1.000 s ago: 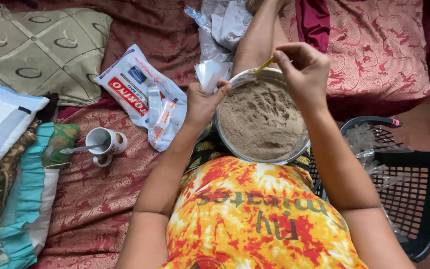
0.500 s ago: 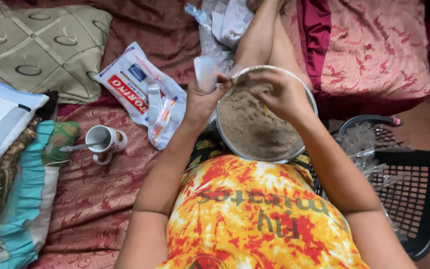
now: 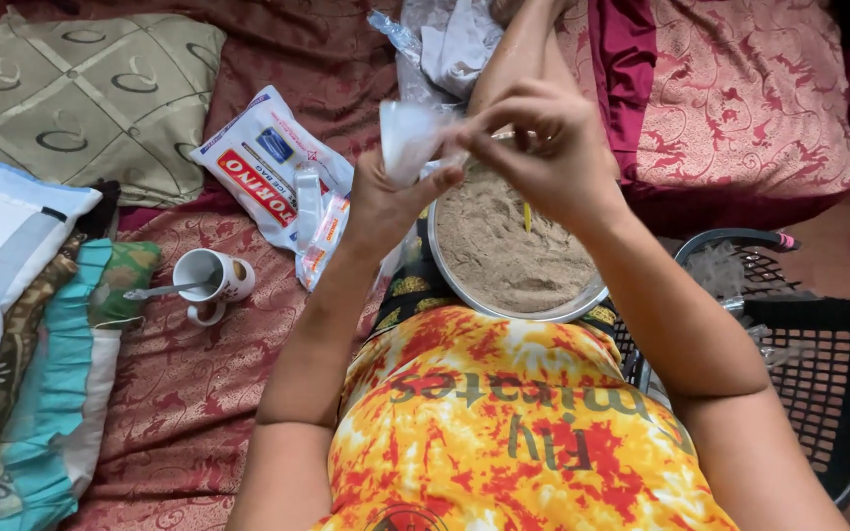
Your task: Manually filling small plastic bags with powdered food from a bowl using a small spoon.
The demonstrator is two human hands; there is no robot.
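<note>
The person sits on a bed with a dark red patterned cover (image 3: 179,393), and a round metal bowl (image 3: 464,291) full of beige powder (image 3: 504,246) rests on the lap. Both hands are lifted just above the bowl, at its 11 o'clock edge. The left hand (image 3: 386,197) holds a small clear plastic bag (image 3: 407,138) from below; its grip is pressed together around the bag, with the thumb across the front. The right hand (image 3: 548,147) comes from 3 o'clock and its fingertips pinch the top edge of the same bag.

A thin yellow stick (image 3: 527,216) stands in the powder under the right hand. At 9 o'clock from the bowl lies a white packet with a red label (image 3: 263,177), and on it some small sachets (image 3: 322,231). Farther toward 9 o'clock a white mug (image 3: 211,280) lies on the cover with a spoon (image 3: 154,291) in it. At 4 o'clock from the bowl there is a black plastic basket (image 3: 819,393).
</note>
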